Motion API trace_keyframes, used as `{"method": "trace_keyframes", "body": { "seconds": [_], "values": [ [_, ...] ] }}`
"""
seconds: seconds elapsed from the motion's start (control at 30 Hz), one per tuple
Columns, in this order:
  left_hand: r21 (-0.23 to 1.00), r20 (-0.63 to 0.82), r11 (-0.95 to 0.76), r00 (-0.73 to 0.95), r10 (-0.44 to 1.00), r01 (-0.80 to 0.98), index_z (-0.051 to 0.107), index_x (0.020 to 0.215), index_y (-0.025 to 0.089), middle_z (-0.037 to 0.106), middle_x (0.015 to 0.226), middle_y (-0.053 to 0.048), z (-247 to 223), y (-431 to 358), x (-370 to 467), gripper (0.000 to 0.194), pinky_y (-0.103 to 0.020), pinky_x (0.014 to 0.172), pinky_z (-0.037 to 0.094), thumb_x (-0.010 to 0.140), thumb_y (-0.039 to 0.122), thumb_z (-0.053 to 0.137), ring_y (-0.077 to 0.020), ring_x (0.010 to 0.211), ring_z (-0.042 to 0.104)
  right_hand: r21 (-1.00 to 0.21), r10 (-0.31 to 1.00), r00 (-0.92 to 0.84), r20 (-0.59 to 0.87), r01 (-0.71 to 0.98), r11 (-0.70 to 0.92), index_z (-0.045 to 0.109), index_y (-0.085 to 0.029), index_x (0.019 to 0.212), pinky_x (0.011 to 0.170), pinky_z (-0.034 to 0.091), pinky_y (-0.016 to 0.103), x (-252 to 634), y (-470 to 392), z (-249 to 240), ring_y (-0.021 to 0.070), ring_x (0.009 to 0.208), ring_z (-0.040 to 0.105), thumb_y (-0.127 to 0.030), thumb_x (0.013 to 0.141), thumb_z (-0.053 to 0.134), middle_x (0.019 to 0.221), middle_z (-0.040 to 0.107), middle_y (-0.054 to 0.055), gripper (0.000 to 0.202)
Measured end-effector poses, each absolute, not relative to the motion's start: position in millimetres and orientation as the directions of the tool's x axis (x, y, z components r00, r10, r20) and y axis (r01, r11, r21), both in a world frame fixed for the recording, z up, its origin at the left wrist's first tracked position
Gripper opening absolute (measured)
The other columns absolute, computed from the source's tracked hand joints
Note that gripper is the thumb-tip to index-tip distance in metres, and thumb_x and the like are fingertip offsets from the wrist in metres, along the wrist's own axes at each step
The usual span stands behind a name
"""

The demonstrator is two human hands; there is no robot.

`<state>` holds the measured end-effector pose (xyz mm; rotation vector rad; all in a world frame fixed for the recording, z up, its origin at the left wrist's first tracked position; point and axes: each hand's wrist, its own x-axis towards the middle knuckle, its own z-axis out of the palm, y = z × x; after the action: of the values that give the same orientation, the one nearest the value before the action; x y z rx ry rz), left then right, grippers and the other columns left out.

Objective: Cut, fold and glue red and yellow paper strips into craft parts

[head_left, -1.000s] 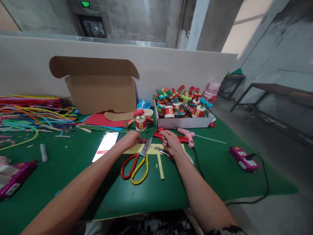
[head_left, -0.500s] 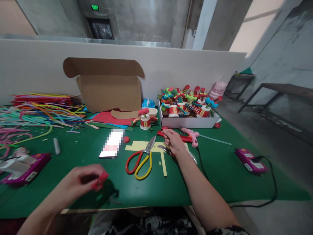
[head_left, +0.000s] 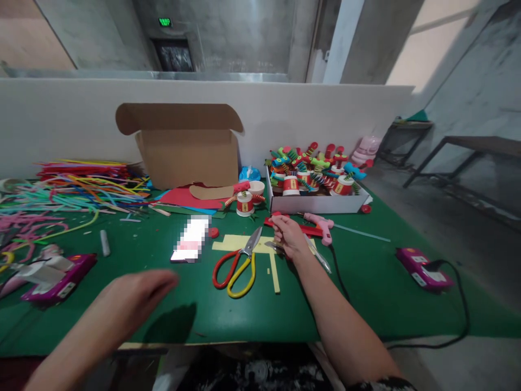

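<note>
My left hand [head_left: 142, 293] hovers over the front left of the green table, its back turned up and slightly blurred. Its fingers are curled together, hiding whatever they hold. Farther out, my right hand [head_left: 290, 237] is closed in a pinch; red shows at its fingertips, but I cannot tell what is gripped. Behind that hand lies a red strip [head_left: 312, 231]. Large scissors [head_left: 246, 256] with one red and one yellow handle lie partly open between my hands, over pale yellow strips [head_left: 228, 243]. A small red disc [head_left: 213, 233] sits beside the blurred-out phone [head_left: 191, 239].
A white box [head_left: 317, 204] holds several cup figures. Another cup figure [head_left: 245, 204] stands left of it. A pink glue gun [head_left: 321, 224], purple power strips [head_left: 423, 269], an open cardboard box [head_left: 191, 157] and piled pipe cleaners [head_left: 89, 184] surround the work area.
My left hand has turned over, and the crumpled red piece it pinched is out of sight. My right hand stays in place. The view has shifted slightly.
</note>
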<state>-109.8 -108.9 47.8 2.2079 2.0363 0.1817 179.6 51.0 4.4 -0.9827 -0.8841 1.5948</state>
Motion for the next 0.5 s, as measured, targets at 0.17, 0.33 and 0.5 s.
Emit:
{"method": "trace_keyframes", "body": {
  "seconds": [0.17,0.33,0.5],
  "values": [
    [-0.011,0.023,-0.249,0.249,0.968,0.968,0.068,0.087,0.021,0.067,0.09,-0.006,49,-6,-61,0.033,-0.024,0.066,0.04,0.085,0.024,0.035,-0.0181,0.081,0.06,-0.893,0.972,-0.128,-0.199,-0.385,-0.234,0.056,-0.016,0.065,0.034,0.02,0.014,180,52,3,0.0001,0.036,0.026,-0.037,0.057,0.072,0.046,0.039,-0.01,0.028],
    [-0.17,-0.051,-0.427,0.425,0.904,0.888,0.068,0.073,0.016,0.064,0.078,-0.01,20,39,-56,0.026,-0.027,0.069,0.039,0.081,0.014,0.043,-0.0209,0.081,0.057,-0.895,0.973,-0.136,-0.185,-0.385,-0.224,0.056,-0.016,0.065,0.034,0.02,0.015,179,52,2,0.0001,0.036,0.026,-0.035,0.058,0.071,0.046,0.039,-0.01,0.026],
    [-0.221,-0.055,-0.493,0.494,0.868,0.841,0.065,0.068,0.013,0.062,0.073,-0.011,13,47,-56,0.025,-0.03,0.068,0.038,0.078,0.009,0.043,-0.0227,0.077,0.055,-0.894,0.973,-0.152,-0.176,-0.388,-0.223,0.056,-0.016,0.066,0.034,0.02,0.015,179,53,1,0.0,0.036,0.026,-0.036,0.058,0.072,0.047,0.039,-0.01,0.026]
  ]
}}
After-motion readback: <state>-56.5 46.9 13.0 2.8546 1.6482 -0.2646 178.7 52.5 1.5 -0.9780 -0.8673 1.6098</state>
